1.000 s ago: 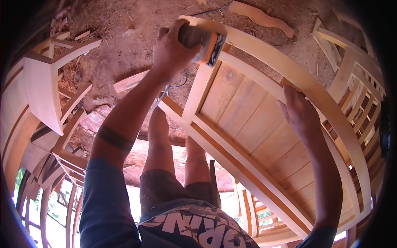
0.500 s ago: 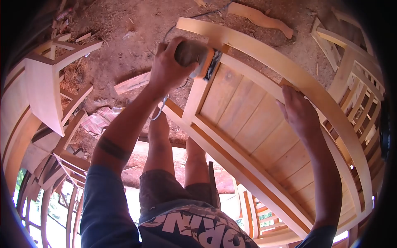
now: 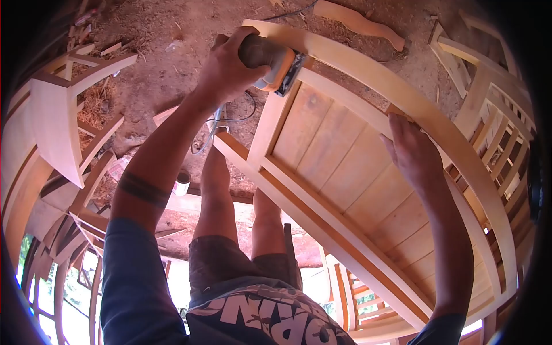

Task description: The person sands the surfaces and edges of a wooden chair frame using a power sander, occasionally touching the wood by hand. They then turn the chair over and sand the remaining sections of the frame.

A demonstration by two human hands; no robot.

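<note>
My left hand point(image 3: 230, 66) is wrapped round an orange and dark power sander point(image 3: 277, 60). The sander's black pad lies against the upper left corner of a pale wooden frame, beside the curved rail point(image 3: 368, 75). Slatted panel boards point(image 3: 351, 167) fill the middle of this frame. My right hand point(image 3: 411, 144) is closed over the frame's upper rail, its fingertips by the curved rail. A thin cord point(image 3: 253, 109) hangs below my left wrist.
Curved wooden pieces point(image 3: 54, 121) are stacked at the left. Slatted wooden frames point(image 3: 494, 132) stand at the right. A wavy board point(image 3: 359, 23) lies on the dirt floor point(image 3: 155, 57). A small can point(image 3: 181, 181) stands near my legs.
My left hand and the sander have moved slightly up and left, and the sander has tilted. The can beside my left arm has come into view. My right hand keeps its place on the rail.
</note>
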